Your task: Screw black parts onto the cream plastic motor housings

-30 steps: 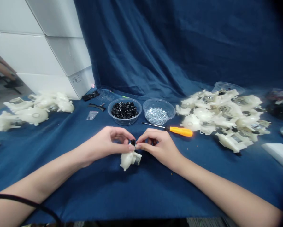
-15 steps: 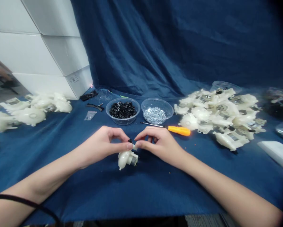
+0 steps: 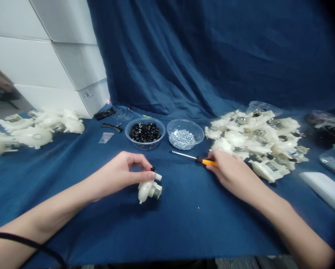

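Observation:
Between thumb and fingers, my left hand (image 3: 129, 168) pinches a small cream plastic housing (image 3: 147, 191) with a metal motor-like part on its right side. A black piece (image 3: 153, 170) sits at its top by my fingertips, beside a short white stub. My right hand (image 3: 229, 168) is closed round the orange handle of a screwdriver (image 3: 208, 161), whose shaft points left. Behind my hands stand a clear bowl of black plastic parts (image 3: 145, 132) and another bowl of small silver screws (image 3: 185, 137).
A large heap of cream housings (image 3: 257, 134) lies at the right, a smaller group (image 3: 35, 132) at the left. White boxes (image 3: 63, 67) are stacked at the back left against a blue curtain (image 3: 170, 56). A small plastic bag (image 3: 106, 138) and a white object (image 3: 324, 188) lie on the cloth.
My right hand has left the housing, moved right and taken hold of the screwdriver, which is now slightly shifted. My left hand still holds the housing in nearly the same place.

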Motion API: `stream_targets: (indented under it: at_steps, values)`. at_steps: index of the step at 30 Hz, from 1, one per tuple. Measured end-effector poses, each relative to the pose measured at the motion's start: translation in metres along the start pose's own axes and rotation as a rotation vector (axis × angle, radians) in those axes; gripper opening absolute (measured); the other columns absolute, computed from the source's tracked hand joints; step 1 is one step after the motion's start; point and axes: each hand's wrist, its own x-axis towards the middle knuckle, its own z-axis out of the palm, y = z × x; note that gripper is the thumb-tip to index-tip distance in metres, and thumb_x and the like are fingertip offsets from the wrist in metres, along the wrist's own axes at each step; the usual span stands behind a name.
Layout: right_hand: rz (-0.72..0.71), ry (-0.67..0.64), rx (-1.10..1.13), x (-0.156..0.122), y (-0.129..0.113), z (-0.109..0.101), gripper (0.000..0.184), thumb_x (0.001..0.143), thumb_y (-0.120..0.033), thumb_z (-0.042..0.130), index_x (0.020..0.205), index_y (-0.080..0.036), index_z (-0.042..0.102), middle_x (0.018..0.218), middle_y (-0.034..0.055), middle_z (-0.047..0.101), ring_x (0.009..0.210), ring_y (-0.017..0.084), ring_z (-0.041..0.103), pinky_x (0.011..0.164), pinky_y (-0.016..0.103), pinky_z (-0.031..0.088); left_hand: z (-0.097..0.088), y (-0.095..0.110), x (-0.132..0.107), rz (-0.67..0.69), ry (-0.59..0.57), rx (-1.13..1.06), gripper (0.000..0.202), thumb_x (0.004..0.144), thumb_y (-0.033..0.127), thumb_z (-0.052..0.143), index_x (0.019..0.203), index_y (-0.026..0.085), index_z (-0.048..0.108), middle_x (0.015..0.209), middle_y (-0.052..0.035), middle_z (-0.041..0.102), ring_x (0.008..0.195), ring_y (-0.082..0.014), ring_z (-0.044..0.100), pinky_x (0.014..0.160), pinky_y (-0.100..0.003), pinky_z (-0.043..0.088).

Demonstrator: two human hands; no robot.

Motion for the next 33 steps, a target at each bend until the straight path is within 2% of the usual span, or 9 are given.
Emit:
stream_targets:
  at_steps: [2,5,7,9,12,15,21,29,33]
  values:
    - [-0.009,-0.008,0.095,-0.016,0.001,-0.005,0.021,0.105,-0.035,0.043,0.120,-0.023,0.053,0.112,0.0067,0.067,0.098,0.024,0.066,0.083,0.039,0.052,0.000,0.001,0.000,-0.012,-0.002,-0.006,0.024,0.076,0.040,0.080,0.082,0.018,0.073,0.084,-0.0011,0.072,0.078,-0.0166,0.063,0.071,-0.026,0.047]
    - [-0.008,0.052,0.213,-0.043,-0.008,-0.006,0.036,0.106,-0.038,0.042,0.142,-0.034,0.045,0.127,0.0027,0.065,0.108,0.020,0.067,0.085,0.033,0.054,0.001,0.001,-0.001,-0.021,0.001,-0.004,0.026,0.077,0.043,0.079,0.082,0.019,0.073,0.084,-0.0010,0.072,0.079,-0.0166,0.063,0.071,-0.025,0.047]
    - [-0.076,0.097,0.275,-0.057,-0.020,-0.001,0.037,0.105,-0.038,0.045,0.142,-0.038,0.048,0.122,0.0008,0.067,0.105,0.018,0.069,0.077,0.026,0.055,0.001,0.002,0.000,-0.021,0.001,-0.008,0.024,0.077,0.042,0.079,0.081,0.019,0.073,0.085,-0.0006,0.071,0.080,-0.0160,0.063,0.071,-0.024,0.047]
    - [-0.164,0.146,0.312,-0.065,-0.032,0.008,0.037,0.103,-0.036,0.052,0.140,-0.037,0.052,0.111,0.0002,0.070,0.089,0.014,0.070,0.067,0.022,0.054,0.001,0.002,0.001,-0.027,-0.011,-0.013,0.023,0.079,0.041,0.079,0.081,0.019,0.073,0.085,-0.0004,0.070,0.081,-0.0155,0.063,0.071,-0.022,0.048]
    - [-0.241,0.229,0.338,-0.067,-0.043,0.019,0.038,0.102,-0.028,0.056,0.140,-0.031,0.056,0.099,0.0010,0.069,0.072,0.010,0.067,0.061,0.019,0.051,0.000,0.003,0.003,-0.029,-0.031,-0.002,0.021,0.081,0.040,0.078,0.080,0.019,0.072,0.086,-0.0006,0.070,0.081,-0.0146,0.064,0.071,-0.021,0.049]
    - [-0.277,0.274,0.320,-0.067,-0.046,0.023,0.036,0.101,-0.025,0.058,0.137,-0.027,0.059,0.098,0.0024,0.070,0.075,0.011,0.068,0.063,0.020,0.052,-0.001,0.003,0.002,-0.049,-0.033,0.009,0.020,0.081,0.038,0.078,0.082,0.020,0.072,0.087,-0.0007,0.070,0.080,-0.0141,0.064,0.070,-0.020,0.050]
    - [-0.265,0.301,0.295,-0.068,-0.045,0.024,0.035,0.101,-0.024,0.057,0.137,-0.026,0.061,0.102,0.0032,0.072,0.081,0.013,0.071,0.062,0.022,0.052,-0.002,0.000,0.001,-0.103,-0.044,-0.007,0.019,0.081,0.037,0.079,0.085,0.020,0.071,0.090,-0.0006,0.069,0.081,-0.0145,0.064,0.070,-0.020,0.051]
    - [-0.269,0.292,0.302,-0.067,-0.046,0.023,0.036,0.102,-0.026,0.056,0.138,-0.027,0.059,0.099,0.0024,0.073,0.076,0.013,0.071,0.061,0.022,0.054,0.002,0.005,0.002,-0.082,0.002,0.016,0.013,0.077,0.027,0.081,0.080,0.020,0.070,0.086,0.0005,0.068,0.077,-0.0133,0.063,0.066,-0.019,0.049]
    - [-0.140,0.185,0.315,-0.068,-0.050,0.015,0.037,0.101,-0.040,0.056,0.137,-0.033,0.057,0.100,-0.0016,0.077,0.077,0.016,0.074,0.062,0.023,0.058,0.003,0.006,-0.001,-0.061,0.042,0.059,0.014,0.078,0.030,0.079,0.080,0.020,0.070,0.086,-0.0001,0.068,0.074,-0.0139,0.062,0.064,-0.020,0.048]
